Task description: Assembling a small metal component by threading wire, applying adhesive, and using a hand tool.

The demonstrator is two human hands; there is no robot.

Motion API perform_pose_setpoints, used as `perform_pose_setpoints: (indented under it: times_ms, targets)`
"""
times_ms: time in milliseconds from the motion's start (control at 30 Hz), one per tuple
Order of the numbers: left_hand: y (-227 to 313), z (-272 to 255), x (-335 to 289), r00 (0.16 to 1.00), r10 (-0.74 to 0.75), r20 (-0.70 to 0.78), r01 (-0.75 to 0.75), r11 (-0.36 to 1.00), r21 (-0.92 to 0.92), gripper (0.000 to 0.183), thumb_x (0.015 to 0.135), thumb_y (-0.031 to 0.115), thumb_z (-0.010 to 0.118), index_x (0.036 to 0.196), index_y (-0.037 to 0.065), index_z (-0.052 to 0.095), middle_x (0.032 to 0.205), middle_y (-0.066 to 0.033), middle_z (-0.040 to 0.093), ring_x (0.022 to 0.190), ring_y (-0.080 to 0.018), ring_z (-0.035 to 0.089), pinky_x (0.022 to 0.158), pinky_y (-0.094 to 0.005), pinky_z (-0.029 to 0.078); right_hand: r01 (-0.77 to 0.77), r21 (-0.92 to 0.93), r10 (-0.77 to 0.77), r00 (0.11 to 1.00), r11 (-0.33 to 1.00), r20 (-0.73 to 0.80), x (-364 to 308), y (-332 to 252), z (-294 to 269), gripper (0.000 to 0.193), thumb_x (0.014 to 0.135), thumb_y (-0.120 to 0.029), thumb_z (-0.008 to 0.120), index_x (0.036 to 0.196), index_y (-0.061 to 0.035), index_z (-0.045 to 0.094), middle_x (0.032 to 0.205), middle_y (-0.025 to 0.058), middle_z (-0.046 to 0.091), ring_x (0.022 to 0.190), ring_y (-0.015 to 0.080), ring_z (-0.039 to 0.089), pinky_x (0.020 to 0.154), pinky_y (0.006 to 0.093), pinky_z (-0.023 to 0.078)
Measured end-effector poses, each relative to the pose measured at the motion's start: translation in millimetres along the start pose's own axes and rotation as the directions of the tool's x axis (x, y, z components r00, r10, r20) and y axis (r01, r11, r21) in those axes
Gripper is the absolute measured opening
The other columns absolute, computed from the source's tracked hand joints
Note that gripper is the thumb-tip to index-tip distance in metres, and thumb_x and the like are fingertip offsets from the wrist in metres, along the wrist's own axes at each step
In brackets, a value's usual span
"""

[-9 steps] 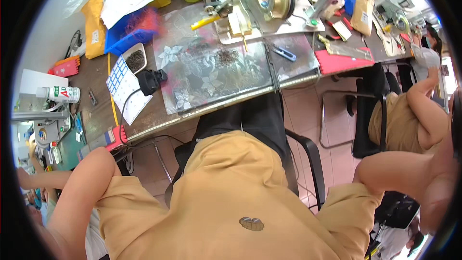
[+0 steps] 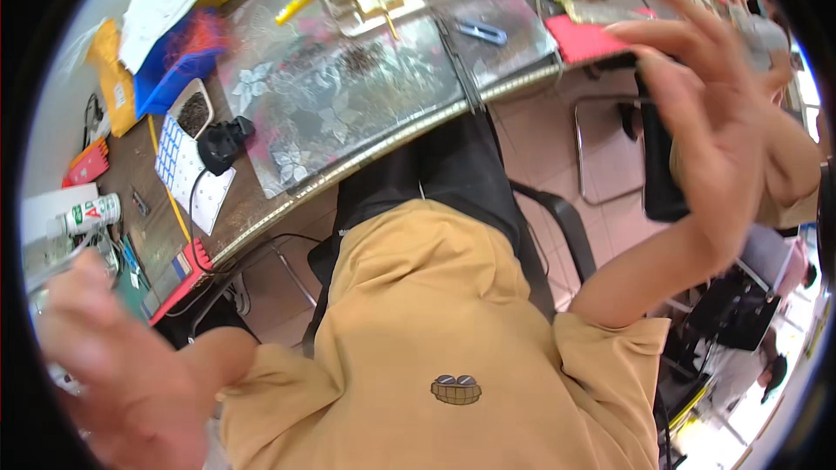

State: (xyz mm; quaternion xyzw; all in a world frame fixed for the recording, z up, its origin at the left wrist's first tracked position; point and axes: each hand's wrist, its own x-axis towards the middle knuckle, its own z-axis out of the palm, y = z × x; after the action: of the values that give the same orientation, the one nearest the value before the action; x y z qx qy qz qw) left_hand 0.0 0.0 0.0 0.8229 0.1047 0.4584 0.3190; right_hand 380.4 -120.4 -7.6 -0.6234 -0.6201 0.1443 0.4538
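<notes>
My right hand [image 2: 710,126] is raised at the right side, in the air, its fingers apart and nothing in them. Beyond its fingertips is a red pad with a serrated edge [image 2: 579,42] on the table. At the lower left, my left hand [image 2: 117,365] is also held up. It is smeared by motion, so its fingers do not show clearly. In front of me a clear mat with flower prints [image 2: 300,109] covers the table. On it are a small heap of dark thin bits [image 2: 359,57] and a blue utility knife [image 2: 482,31].
Left of the mat are a blue bin [image 2: 157,87] with red strands, a white dish [image 2: 202,91] of dark bits, and a black device [image 2: 225,144] with a cable. A white bottle [image 2: 91,214] is further left. A co-worker [image 2: 766,43] sits at right, near a chair [image 2: 610,100].
Both hands have come up into view, the right with its fingers spread. The view has shifted, so the table now appears higher and further left.
</notes>
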Motion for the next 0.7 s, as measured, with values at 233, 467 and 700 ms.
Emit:
perform_pose_setpoints:
  times_ms: [233,467,700]
  targets:
    - [-42.1,102.6,-43.6,0.859,-0.460,0.225,0.501,0.845,-0.188,0.026,0.081,0.006,0.057,0.103,0.000,0.067,0.074,-0.0073,0.067,0.071,-0.0218,0.059,0.072,-0.0347,0.043,-0.206,0.005,0.191,0.916,0.979,0.352,-28.3,36.8,76.1,0.041,0.089,-0.007,0.065,0.130,-0.0033,0.062,0.083,0.0095,0.069,0.079,0.0169,0.067,0.078,0.0296,0.051]
    - [-73.2,181.7,-63.1,0.519,-0.290,0.804,0.395,0.916,0.075,0.027,0.087,0.008,0.061,0.113,0.004,0.066,0.093,-0.0092,0.068,0.088,-0.0266,0.061,0.083,-0.0376,0.041,-0.362,-0.187,0.389,0.911,0.913,0.137,-32.8,31.0,94.3,0.032,0.091,-0.012,0.064,0.122,-0.0034,0.064,0.088,0.0123,0.069,0.077,0.0219,0.068,0.073,0.0315,0.052]
    - [-76.9,232.8,-131.9,0.448,-0.101,0.888,0.264,0.964,-0.024,0.033,0.084,0.016,0.062,0.115,0.004,0.061,0.108,-0.0122,0.064,0.103,-0.0285,0.057,0.085,-0.0428,0.042,-0.705,0.202,0.439,0.612,0.680,0.657,-125.0,-3.7,117.2,0.044,0.101,-0.026,0.054,0.142,-0.0125,0.053,0.105,0.0146,0.069,0.100,0.0306,0.063,0.090,0.0373,0.049]
